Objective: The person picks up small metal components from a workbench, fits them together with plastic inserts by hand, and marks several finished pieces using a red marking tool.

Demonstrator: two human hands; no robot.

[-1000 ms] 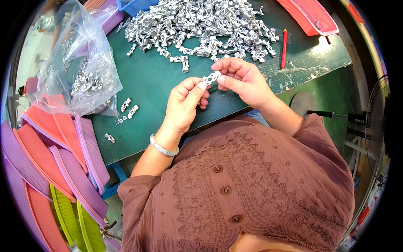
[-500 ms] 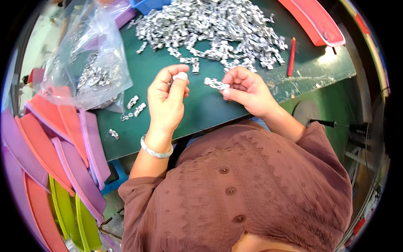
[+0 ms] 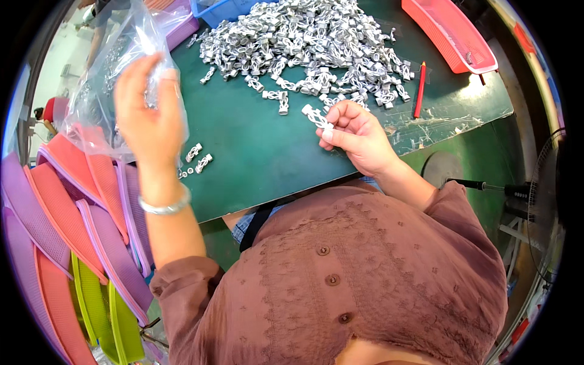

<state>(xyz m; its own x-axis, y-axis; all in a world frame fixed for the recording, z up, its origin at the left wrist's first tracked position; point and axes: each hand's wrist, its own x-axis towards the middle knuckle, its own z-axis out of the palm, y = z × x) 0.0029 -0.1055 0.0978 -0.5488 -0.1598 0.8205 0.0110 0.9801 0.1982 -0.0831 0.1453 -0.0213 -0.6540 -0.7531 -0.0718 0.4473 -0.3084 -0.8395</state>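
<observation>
Between the thumb and fingers of my right hand (image 3: 359,134) is a small white looped piece (image 3: 313,114) with a cap-like end, held over the green table. My left hand (image 3: 149,103) is raised in front of a clear plastic bag (image 3: 176,134), blurred by motion. Its thumb and fingers stand apart, and I make out nothing held between them. Small silvery parts show through the bag. A large pile of similar looped pieces (image 3: 304,45) covers the far middle of the table. Beside my left wrist lie a few loose pieces (image 3: 204,163).
The green table (image 3: 255,164) carries a red pencil-like stick (image 3: 420,91) right of the pile. A red basket (image 3: 450,36) sits far right and a blue bin (image 3: 225,11) behind the pile. Purple, coral and green baskets (image 3: 112,249) stack at left; a black-handled fan (image 3: 517,188) stands right.
My left hand has moved left and away from my right hand, to the plastic bag, and its pinch has opened. My right hand keeps the looped piece, now tilted more upright.
</observation>
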